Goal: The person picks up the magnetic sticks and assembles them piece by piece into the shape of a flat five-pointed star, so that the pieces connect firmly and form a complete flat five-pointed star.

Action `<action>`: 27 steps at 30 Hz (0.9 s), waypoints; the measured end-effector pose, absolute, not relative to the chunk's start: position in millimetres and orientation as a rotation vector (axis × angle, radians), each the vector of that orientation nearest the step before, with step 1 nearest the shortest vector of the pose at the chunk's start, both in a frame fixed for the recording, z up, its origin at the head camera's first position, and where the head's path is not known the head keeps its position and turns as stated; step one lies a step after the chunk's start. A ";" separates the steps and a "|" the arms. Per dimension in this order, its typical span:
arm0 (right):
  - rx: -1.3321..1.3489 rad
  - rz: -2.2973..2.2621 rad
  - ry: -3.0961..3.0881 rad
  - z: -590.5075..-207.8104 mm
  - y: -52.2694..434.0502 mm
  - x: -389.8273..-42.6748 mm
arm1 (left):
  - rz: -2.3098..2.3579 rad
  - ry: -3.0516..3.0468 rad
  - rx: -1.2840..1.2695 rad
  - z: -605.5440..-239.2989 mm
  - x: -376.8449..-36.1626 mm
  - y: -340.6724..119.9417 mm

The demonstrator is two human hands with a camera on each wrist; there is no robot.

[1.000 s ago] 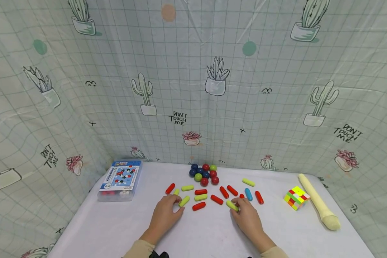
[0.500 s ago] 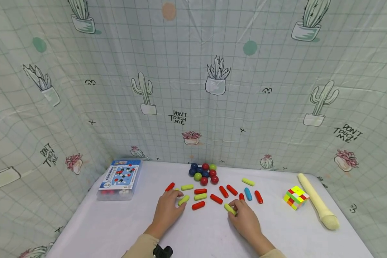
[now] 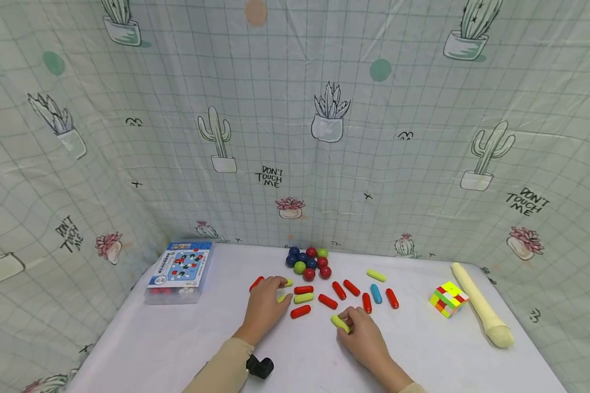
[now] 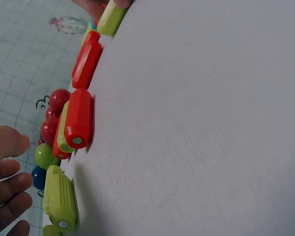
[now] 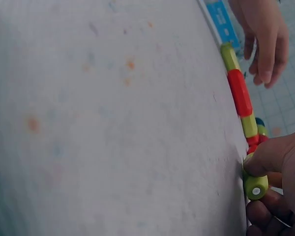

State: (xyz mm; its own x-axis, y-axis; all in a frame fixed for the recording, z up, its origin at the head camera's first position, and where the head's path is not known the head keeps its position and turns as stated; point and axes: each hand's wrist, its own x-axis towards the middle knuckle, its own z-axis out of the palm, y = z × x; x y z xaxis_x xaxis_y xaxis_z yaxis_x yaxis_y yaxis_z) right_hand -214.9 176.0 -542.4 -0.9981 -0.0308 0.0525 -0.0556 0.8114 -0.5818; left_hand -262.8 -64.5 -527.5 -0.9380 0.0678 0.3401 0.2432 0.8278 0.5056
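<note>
My right hand (image 3: 366, 335) pinches a yellow-green magnetic rod (image 3: 341, 324) between thumb and fingers, low over the near middle of the table. In the right wrist view the held rod (image 5: 256, 186) shows a round metal tip. My left hand (image 3: 264, 305) hovers with loosely bent fingers over yellow-green rods, partly covering them in the head view. Nothing is in its grasp; the left wrist view shows its fingers (image 4: 12, 189) apart from the nearest yellow-green rod (image 4: 60, 201). Between the hands lie a red rod (image 3: 301, 311), another yellow-green rod (image 3: 304, 298) and several more red ones.
Coloured balls (image 3: 308, 274) cluster at the back middle. A blue rod (image 3: 376, 293) lies right of centre. A clear plastic box (image 3: 177, 275) stands at the left; a puzzle cube (image 3: 449, 299) and a long pale-yellow club-shaped object (image 3: 482, 305) lie at the right.
My right hand has drawn nearer and leftward with the yellow-green rod, uncovering a red rod. The left hand has moved right and forward over the yellow-green rods.
</note>
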 end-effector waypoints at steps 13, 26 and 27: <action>0.162 1.023 -2.952 -542.3 166.0 -211.8 | -0.856 -2.743 -0.221 -525.8 -275.7 -48.4; 0.290 1.087 -2.969 -541.8 171.5 -209.0 | -0.814 -2.786 -0.269 -522.5 -291.0 -34.0; 0.298 1.089 -2.973 -541.9 171.9 -208.8 | -0.810 -2.795 -0.277 -522.6 -291.9 -33.2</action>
